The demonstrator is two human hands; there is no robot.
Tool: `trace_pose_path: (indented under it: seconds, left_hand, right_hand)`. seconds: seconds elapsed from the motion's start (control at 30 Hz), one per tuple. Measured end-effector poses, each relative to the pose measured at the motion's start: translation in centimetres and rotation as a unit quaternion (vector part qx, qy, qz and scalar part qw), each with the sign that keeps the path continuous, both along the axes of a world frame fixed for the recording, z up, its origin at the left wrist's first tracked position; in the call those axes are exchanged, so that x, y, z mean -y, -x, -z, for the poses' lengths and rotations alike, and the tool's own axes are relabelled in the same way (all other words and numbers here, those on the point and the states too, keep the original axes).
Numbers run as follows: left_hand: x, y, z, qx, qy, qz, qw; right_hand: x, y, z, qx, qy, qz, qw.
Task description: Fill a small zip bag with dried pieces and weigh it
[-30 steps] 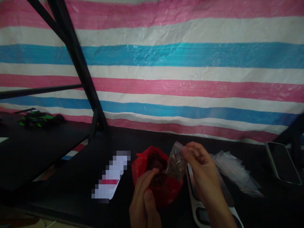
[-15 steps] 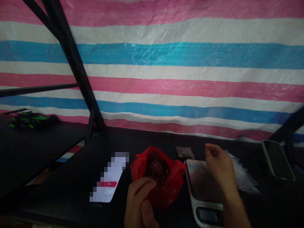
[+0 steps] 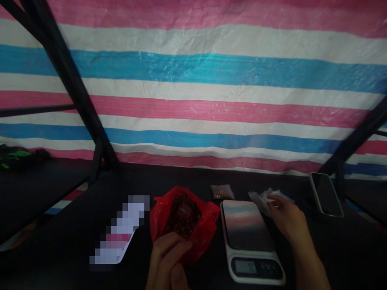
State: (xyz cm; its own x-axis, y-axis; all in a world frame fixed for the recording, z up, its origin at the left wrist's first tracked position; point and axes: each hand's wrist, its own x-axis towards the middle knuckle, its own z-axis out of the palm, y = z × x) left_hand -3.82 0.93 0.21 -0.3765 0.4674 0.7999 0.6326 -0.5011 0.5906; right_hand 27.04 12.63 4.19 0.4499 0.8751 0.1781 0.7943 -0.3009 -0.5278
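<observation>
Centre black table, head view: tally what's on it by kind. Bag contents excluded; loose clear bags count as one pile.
Red bag: 1
Small filled clear bag: 1
Pile of clear bags: 1
Scale: 1
Dark-screened phone: 1
Pixelated bright item, kind unclear: 1
Total: 6

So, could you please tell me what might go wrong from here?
The open red plastic bag could tip if the left hand at its near edge pulls on it, spilling the small brown pieces.
The thin clear bags lie bunched under the right hand, so several might come up together.
The red bag's right edge sits close to the digital scale; if it leaned on the scale, it could disturb a reading.
</observation>
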Motion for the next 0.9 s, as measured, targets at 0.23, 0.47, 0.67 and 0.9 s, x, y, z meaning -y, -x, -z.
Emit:
trace_pose_path:
  seconds: [0.23,0.47,0.67,0.9]
  left_hand:
    - [-0.9,-2.8,-0.2,0.009,-0.053,-0.038,0.998]
    - [-1.0,-2.6,-0.5,-0.07,-0.053,0.018,0.996]
    - [-0.9,-5.3,-0.3,-0.035,0.055,0.079,0.995]
    - [0.5,-6.1,-0.7,0.062,0.131,0.11,0.983]
  right_hand:
    - [1.3,0.5,-1.9,-0.146,-0.131,-0.011,0.981]
    - [3.5,2.0,-5.5,-0.317,-0.171,-0.02,0.933]
    - [6.6,6.3,-8.3,-0.331,-0.135,-0.242,0.902]
    - [9.4,12.8,-9.2,-0.326,0.021,-0.447,0.833]
